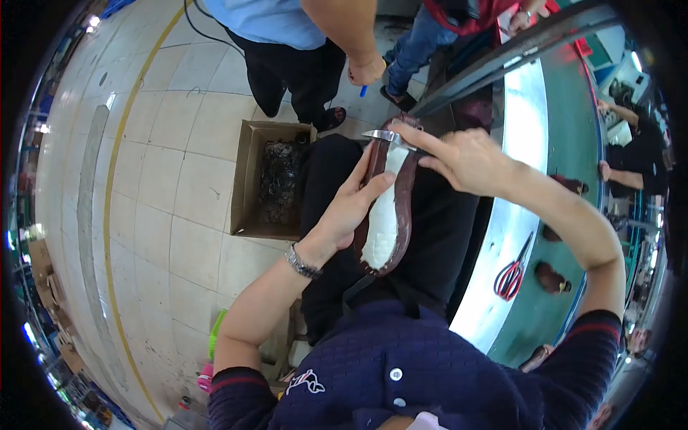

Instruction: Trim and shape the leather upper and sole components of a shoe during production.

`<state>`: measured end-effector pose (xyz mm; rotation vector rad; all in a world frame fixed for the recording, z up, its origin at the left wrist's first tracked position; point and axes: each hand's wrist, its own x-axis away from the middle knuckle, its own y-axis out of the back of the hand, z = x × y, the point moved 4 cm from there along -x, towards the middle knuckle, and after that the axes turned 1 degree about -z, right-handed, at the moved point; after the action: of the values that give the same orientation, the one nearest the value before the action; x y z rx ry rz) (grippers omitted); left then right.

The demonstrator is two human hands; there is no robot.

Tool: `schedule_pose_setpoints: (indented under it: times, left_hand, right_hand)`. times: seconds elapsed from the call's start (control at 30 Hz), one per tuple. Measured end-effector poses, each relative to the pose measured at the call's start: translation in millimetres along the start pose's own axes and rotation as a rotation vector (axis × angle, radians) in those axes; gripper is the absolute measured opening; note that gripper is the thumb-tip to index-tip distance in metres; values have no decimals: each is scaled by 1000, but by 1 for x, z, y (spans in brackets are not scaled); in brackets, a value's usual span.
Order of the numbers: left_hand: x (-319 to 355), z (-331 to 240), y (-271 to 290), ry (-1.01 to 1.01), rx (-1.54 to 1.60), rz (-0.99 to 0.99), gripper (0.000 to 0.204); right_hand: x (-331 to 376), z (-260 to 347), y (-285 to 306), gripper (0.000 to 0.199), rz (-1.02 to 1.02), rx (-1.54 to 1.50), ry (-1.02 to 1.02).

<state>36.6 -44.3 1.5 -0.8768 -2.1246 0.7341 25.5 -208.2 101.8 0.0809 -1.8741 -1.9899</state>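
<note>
A brown leather shoe (405, 208), sole side up, rests over my lap with its toe end away from me. A white strip (382, 228) runs along the middle of its underside. My left hand (351, 204) grips the shoe from the left, thumb lying across the white strip. In my right hand (466, 159) is a tool with a curved, pointed silver metal head (383, 135), which lies over the shoe's far end. Its handle is mostly hidden by my fingers, so its exact kind is unclear.
An open cardboard box (245, 179) with dark scraps stands on the tiled floor to my left. Red-and-black-handled scissors (510, 278) lie on the white bench edge (527, 122). Brown shoes (550, 277) sit on a green belt (566, 107) at right. Two people stand ahead; another works beyond the belt.
</note>
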Motion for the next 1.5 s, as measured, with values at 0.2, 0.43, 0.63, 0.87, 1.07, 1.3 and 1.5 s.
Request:
schedule_pose_setpoints:
  times: [0.2, 0.43, 0.63, 0.87, 1.07, 1.3, 1.5]
  left_hand:
    - [5, -12, 1, 110, -83, 29, 64]
    - [2, -11, 19, 197, -114, 60, 73]
    - [29, 19, 30, 225, 331, 155, 64]
    - [30, 33, 16, -144, -101, -70, 63]
    - [40, 21, 17, -32, -150, 93, 81]
    - [43, 52, 37, 281, -151, 150, 78]
    - [46, 40, 31, 195, -175, 101, 79]
  right_hand:
    - [10, 31, 22, 63, -268, -193, 148]
    - [9, 46, 31, 66, -122, -250, 52]
    - [15, 50, 29, 66, 40, -86, -28]
    - [14, 47, 8, 63, 132, 16, -86]
    - [31, 69, 14, 68, 20, -225, 10]
    - [47, 98, 16, 78, -43, -183, 134]
    - [51, 97, 6, 80, 5, -76, 97]
